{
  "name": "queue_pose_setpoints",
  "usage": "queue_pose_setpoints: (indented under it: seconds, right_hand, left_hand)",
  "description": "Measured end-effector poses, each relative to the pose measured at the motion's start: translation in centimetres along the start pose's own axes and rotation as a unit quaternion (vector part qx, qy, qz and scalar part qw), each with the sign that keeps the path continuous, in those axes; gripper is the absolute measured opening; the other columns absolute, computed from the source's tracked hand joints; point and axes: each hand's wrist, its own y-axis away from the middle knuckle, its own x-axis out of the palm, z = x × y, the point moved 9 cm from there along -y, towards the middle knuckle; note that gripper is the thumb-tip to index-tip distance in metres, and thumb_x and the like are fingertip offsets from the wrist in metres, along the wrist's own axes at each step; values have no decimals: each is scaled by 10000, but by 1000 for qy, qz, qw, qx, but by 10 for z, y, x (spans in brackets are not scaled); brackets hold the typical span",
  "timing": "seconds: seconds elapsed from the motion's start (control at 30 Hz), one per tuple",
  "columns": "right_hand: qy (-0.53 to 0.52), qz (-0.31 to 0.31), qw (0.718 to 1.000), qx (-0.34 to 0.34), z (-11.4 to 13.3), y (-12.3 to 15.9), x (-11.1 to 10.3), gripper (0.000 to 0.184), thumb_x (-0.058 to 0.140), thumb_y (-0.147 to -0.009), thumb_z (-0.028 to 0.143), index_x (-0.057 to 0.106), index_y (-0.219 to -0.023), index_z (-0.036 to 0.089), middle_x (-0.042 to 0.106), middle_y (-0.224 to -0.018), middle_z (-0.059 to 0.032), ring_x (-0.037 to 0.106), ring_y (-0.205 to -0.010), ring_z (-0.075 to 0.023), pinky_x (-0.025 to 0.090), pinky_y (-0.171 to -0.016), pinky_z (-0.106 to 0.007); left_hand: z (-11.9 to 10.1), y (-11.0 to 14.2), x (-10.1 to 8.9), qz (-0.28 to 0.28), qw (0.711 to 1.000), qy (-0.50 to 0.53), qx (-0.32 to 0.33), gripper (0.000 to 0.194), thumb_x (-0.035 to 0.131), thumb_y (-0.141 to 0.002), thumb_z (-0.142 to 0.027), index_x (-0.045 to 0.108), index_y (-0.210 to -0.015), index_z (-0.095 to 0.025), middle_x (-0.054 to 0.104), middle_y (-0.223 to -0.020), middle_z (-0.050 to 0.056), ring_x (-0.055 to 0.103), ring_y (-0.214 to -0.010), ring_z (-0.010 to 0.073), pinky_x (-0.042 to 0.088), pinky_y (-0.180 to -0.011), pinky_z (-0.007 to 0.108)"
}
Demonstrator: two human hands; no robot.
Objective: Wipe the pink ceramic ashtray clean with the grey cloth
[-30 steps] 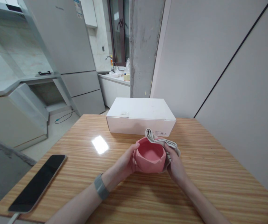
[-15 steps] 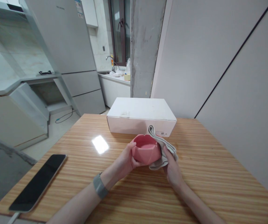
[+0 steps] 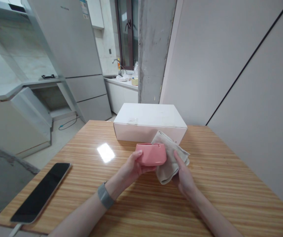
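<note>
A pink faceted ashtray with a notch in its rim is held above the table by my left hand. The thumb lies on its near side and the fingers are under it. It is tilted so that its side wall faces me and the hollow is mostly hidden. My right hand grips a folded light grey cloth, thumb on top and the other fingers mostly hidden behind. The cloth touches the right side of the ashtray.
Behind my hands stands a closed white box on the wood-grain table. A dark-screened phone with a white cable lies at the left edge. Beyond are a fridge, a sink counter and a concrete pillar.
My left hand has tipped the ashtray until its side faces me and moved it slightly left and up. The cloth in my right hand has turned flatter and spread along its right side.
</note>
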Motion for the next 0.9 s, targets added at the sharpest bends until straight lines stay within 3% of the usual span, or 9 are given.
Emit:
queue_pose_setpoints:
  seconds: [0.13,0.3,0.5,0.73,0.9]
  right_hand:
    - [-22,49,999,9,-1,4,13,369,718,-739,482,733,-990,212,773,-986,-26,707,-929,-247,581,-772,-332]
    - [-23,78,996,25,-3,7,21,403,676,-751,545,739,-943,196,783,-872,-46,717,-751,-241,573,-573,-304]
    - [-12,63,998,7,1,5,16,400,698,-739,530,735,-981,213,780,-917,-41,724,-798,-263,596,-625,-343]
    - [78,45,992,-88,2,-4,-6,491,692,-746,543,690,-1139,249,764,-1008,-20,703,-934,-281,605,-709,-388]
    - [111,31,987,-113,0,-8,-15,527,720,-717,548,688,-1152,251,764,-1010,-21,691,-973,-293,609,-696,-369]
  left_hand:
    - [12,0,11,44,998,33,-13,558,575,-816,-508,605,-1222,-126,689,-1123,137,635,-987,263,509,-828,375]
    - [25,-2,9,1,1000,-10,6,564,559,-816,-529,627,-1205,-127,686,-1150,134,612,-1048,279,472,-878,376]
    - [21,-4,7,-14,999,-23,33,543,633,-797,-457,619,-1193,-86,666,-1185,149,566,-1167,310,384,-1050,422]
    - [24,-3,-14,-105,994,-22,12,494,593,-827,-421,589,-1204,-102,650,-1215,146,559,-1191,289,400,-1065,411]
    - [20,-3,-10,-99,994,-39,24,462,610,-829,-401,597,-1190,-114,652,-1214,128,558,-1189,267,383,-1073,383]
